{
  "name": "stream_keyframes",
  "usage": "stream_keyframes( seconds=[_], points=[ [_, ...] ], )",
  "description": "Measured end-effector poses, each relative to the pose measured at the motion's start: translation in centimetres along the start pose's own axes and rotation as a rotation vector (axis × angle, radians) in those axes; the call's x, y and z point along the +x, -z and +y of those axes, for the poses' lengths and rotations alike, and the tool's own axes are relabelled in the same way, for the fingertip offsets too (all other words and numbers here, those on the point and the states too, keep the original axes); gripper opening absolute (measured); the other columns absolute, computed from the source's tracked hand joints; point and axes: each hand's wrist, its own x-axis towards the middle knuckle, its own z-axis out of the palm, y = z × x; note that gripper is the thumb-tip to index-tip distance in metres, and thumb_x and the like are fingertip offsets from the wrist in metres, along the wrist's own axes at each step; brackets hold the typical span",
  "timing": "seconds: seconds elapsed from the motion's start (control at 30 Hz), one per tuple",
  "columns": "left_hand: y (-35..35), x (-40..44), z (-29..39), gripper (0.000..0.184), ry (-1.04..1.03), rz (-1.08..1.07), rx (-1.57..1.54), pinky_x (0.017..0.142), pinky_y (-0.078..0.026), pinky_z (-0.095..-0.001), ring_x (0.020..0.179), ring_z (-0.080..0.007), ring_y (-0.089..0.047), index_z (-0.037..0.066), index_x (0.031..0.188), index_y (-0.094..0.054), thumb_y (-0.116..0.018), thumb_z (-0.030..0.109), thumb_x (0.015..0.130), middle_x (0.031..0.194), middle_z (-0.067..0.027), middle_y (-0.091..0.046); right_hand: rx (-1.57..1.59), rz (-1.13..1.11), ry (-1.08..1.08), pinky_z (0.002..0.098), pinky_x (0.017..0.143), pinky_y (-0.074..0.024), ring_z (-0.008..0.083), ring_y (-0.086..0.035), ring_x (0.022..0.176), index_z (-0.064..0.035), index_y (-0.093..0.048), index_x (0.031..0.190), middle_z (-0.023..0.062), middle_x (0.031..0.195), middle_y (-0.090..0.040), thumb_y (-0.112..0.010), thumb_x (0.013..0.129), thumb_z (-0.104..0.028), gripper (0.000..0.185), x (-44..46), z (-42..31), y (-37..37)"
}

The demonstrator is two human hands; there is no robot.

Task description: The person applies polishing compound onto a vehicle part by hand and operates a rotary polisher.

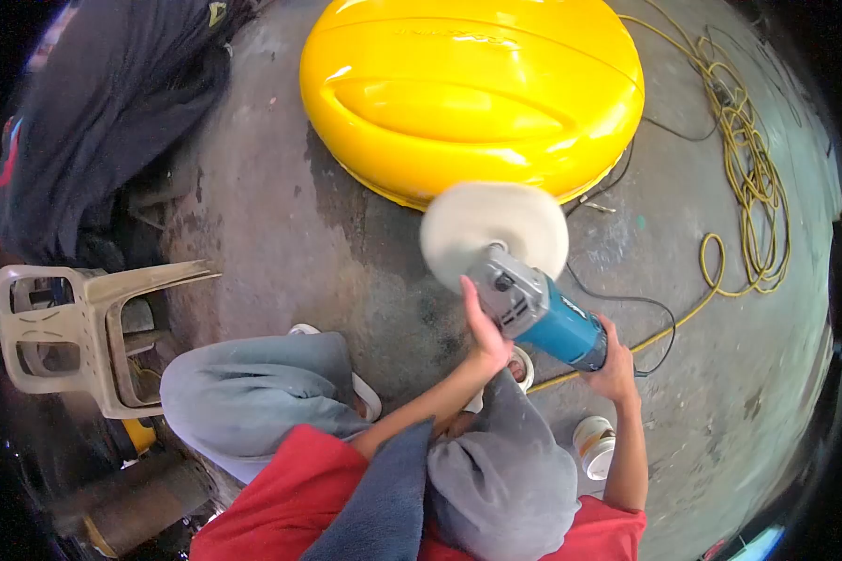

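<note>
Fingers (612, 340) grip the polisher (559, 325), long axis diagonal, pad (524, 213) forward-left.

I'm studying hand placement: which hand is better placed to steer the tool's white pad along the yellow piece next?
Probably the left hand: it's at the front of the power tool, nearer the white pad and yellow piece; the right hand grips the rear.

passable: floor (262, 234) left of pad (533, 215) | blocked: yellow shell (477, 103) ahead, coiled cable (741, 159) right
</note>
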Motion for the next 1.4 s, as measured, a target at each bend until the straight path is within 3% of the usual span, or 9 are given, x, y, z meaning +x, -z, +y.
stream_keyframes(
  seconds=[0.2, 0.37, 0.67, 0.83, 0.93, 1.03, 1.17, 1.23, 1.4],
  points=[
    [0.4, -0.3, 1.8, 0.076, 0.023, 0.147, -0.066, 0.108, -0.036, -0.0391, 0.126, -0.0246, -0.046, 0.009, 0.142, -0.038, -0.038, 0.066, 0.093, 0.138, -0.0073, -0.046, -0.055, -0.075, 0.082, 0.0505, 0.079, -0.0515, 0.0447, -0.063, 0.090, -0.0250, -0.038, 0.137, 0.0195, 0.101, -0.068, -0.071, 0.060, -0.006, 0.086, 2.1, -0.8, -1.0],
    [4.0, 1.9, 7.6, 0.079, -0.195, 0.125, -0.010, 0.108, -0.036, -0.0479, 0.131, -0.0289, -0.042, 0.016, 0.147, -0.032, -0.039, 0.070, 0.089, 0.145, -0.0068, -0.040, -0.065, -0.195, 0.158, 0.0523, 0.077, -0.0511, 0.0451, -0.064, 0.087, -0.0249, -0.035, 0.138, 0.0204, 0.095, -0.068, -0.071, 0.060, -0.008, 0.087, 6.2, -5.4, -5.2],
    [4.9, 4.3, 17.8, 0.079, -0.267, 0.081, 0.141, 0.105, -0.039, -0.0465, 0.126, -0.0290, -0.048, 0.012, 0.143, -0.039, -0.037, 0.071, 0.091, 0.140, -0.0087, -0.047, 0.128, -0.250, 0.236, 0.0530, 0.077, -0.0502, 0.0463, -0.063, 0.088, -0.0236, -0.029, 0.140, 0.0234, 0.093, -0.067, -0.073, 0.063, -0.012, 0.090, 7.9, -13.0, -10.6],
    [2.0, 1.3, 16.9, 0.078, -0.267, 0.080, 0.321, 0.104, -0.041, -0.0423, 0.122, -0.0265, -0.052, 0.009, 0.141, -0.040, -0.037, 0.069, 0.092, 0.135, -0.0089, -0.052, 0.272, -0.192, 0.197, 0.0519, 0.081, -0.0496, 0.0463, -0.062, 0.094, -0.0202, -0.031, 0.139, 0.0238, 0.103, -0.066, -0.072, 0.062, -0.011, 0.087, 4.1, -12.5, -9.2],
    [-0.3, -0.8, 14.4, 0.074, -0.216, 0.064, 0.415, 0.104, -0.041, -0.0397, 0.120, -0.0250, -0.054, 0.007, 0.139, -0.042, -0.038, 0.065, 0.095, 0.134, -0.0100, -0.053, 0.442, -0.226, -0.009, 0.0424, 0.097, -0.0444, 0.0398, -0.055, 0.118, -0.0113, -0.035, 0.140, 0.0214, 0.123, -0.058, -0.076, 0.058, -0.008, 0.091, 0.9, -10.8, -7.2],
    [-0.8, -1.5, 11.4, 0.068, -0.182, -0.048, 0.540, 0.105, -0.041, -0.0376, 0.119, -0.0238, -0.055, 0.003, 0.137, -0.044, -0.039, 0.059, 0.098, 0.134, -0.0118, -0.053, 0.479, -0.097, 0.033, 0.0450, 0.093, -0.0474, 0.0440, -0.057, 0.113, -0.0141, -0.033, 0.140, 0.0217, 0.119, -0.061, -0.076, 0.057, -0.008, 0.094, -2.3, -8.4, -6.6],
    [-2.7, -2.2, 8.7, 0.064, -0.122, -0.247, 0.940, 0.100, -0.041, -0.0333, 0.113, -0.0189, -0.056, -0.006, 0.127, -0.053, -0.036, 0.051, 0.102, 0.124, -0.0143, -0.059, 0.541, -0.025, -0.128, 0.0386, 0.102, -0.0404, 0.0346, -0.054, 0.121, -0.0054, -0.032, 0.141, 0.0204, 0.126, -0.056, -0.081, 0.053, -0.007, 0.101, -5.6, -6.7, -5.6],
    [-5.1, -2.8, 7.2, 0.064, -0.279, -0.235, 1.039, 0.083, -0.046, -0.0345, 0.090, -0.0191, -0.059, -0.011, 0.104, -0.062, -0.040, 0.049, 0.101, 0.097, -0.0163, -0.067, 0.587, -0.006, -0.140, 0.0379, 0.103, -0.0396, 0.0330, -0.053, 0.121, -0.0034, -0.030, 0.142, 0.0203, 0.126, -0.055, -0.082, 0.053, -0.007, 0.102, -6.5, -4.8, -6.2],
    [-6.1, -2.6, 6.5, 0.060, -0.245, -0.272, 1.024, 0.085, -0.046, -0.0328, 0.091, -0.0178, -0.059, -0.011, 0.107, -0.062, -0.043, 0.045, 0.101, 0.097, -0.0146, -0.067, 0.646, 0.009, -0.160, 0.0373, 0.104, -0.0382, 0.0308, -0.052, 0.123, 0.0001, -0.027, 0.143, 0.0200, 0.127, -0.054, -0.082, 0.055, -0.006, 0.104, -7.0, -3.2, -7.2]
  ],
)
